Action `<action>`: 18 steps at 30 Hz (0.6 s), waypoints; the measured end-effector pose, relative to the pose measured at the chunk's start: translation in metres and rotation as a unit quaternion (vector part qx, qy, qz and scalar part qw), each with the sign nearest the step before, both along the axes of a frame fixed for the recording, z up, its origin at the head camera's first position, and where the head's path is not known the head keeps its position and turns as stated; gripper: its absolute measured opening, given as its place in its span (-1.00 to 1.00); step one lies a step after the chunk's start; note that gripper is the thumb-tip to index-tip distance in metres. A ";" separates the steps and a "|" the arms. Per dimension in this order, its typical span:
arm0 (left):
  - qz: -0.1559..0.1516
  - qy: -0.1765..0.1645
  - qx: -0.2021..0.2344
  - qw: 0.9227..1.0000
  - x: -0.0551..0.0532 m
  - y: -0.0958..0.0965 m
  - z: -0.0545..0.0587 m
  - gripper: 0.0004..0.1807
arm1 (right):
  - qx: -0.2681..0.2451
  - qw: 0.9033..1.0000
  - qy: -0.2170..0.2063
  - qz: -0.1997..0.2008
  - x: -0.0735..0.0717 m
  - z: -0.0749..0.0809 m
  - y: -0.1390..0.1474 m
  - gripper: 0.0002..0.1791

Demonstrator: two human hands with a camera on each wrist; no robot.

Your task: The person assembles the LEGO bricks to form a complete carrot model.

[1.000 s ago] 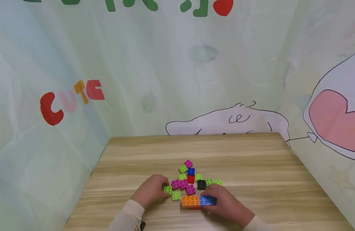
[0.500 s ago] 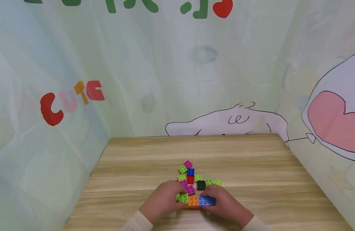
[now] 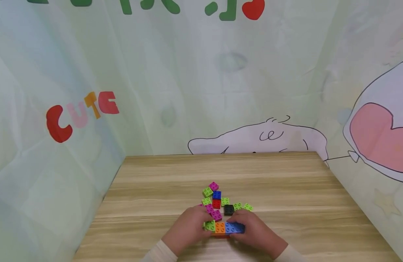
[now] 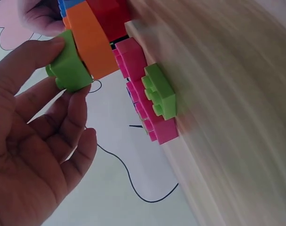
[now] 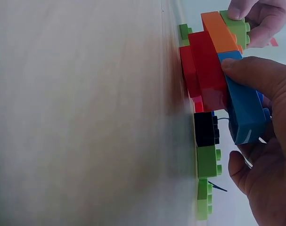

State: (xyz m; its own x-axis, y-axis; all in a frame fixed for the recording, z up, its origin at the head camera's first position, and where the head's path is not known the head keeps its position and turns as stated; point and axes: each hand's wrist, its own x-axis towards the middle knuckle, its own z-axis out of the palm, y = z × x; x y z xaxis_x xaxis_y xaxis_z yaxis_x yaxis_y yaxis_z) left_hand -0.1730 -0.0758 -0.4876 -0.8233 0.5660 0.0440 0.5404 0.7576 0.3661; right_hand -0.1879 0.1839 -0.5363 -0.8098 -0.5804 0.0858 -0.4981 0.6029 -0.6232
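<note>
My left hand pinches a light green toy building brick between thumb and fingers. This brick sits against the studded top of an orange brick, at its left part. Beside the orange brick lies a blue brick, both mounted on stacked red bricks. My right hand grips the blue brick's right end, with the thumb on its near side in the right wrist view. Most of the red bricks is hidden from above.
Behind the stack lie loose bricks: magenta, red, dark blue, black and several green ones. A loose green brick lies near my left hand. The wooden table meets printed cloth walls.
My left hand has taken a green brick from the left of the pile and carried it right onto the orange brick. My right hand has stayed on the blue brick.
</note>
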 end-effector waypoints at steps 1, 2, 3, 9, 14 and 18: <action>0.000 -0.002 -0.001 1.000 0.000 0.000 0.001 -0.65 | 0.001 1.000 0.000 0.000 0.000 0.000 0.000 -0.63; 0.000 -0.004 0.000 1.000 0.000 0.000 0.001 -0.65 | 0.003 1.000 -0.001 0.000 0.000 0.000 -0.001 -0.63; 0.000 -0.007 0.002 1.000 0.000 0.000 0.001 -0.65 | 0.004 1.000 -0.004 -0.001 0.000 0.001 -0.001 -0.63; 0.006 -0.026 0.021 0.999 0.000 -0.001 -0.001 -0.64 | 0.001 1.000 -0.011 0.000 -0.001 0.002 0.001 -0.62; 0.004 -0.016 0.037 0.999 0.000 0.000 -0.004 -0.62 | -0.004 1.000 0.002 0.001 0.000 0.000 0.002 -0.62; 0.034 -0.067 0.063 0.995 0.002 -0.003 -0.014 -0.57 | -0.011 1.000 0.003 0.003 0.002 0.001 0.001 -0.62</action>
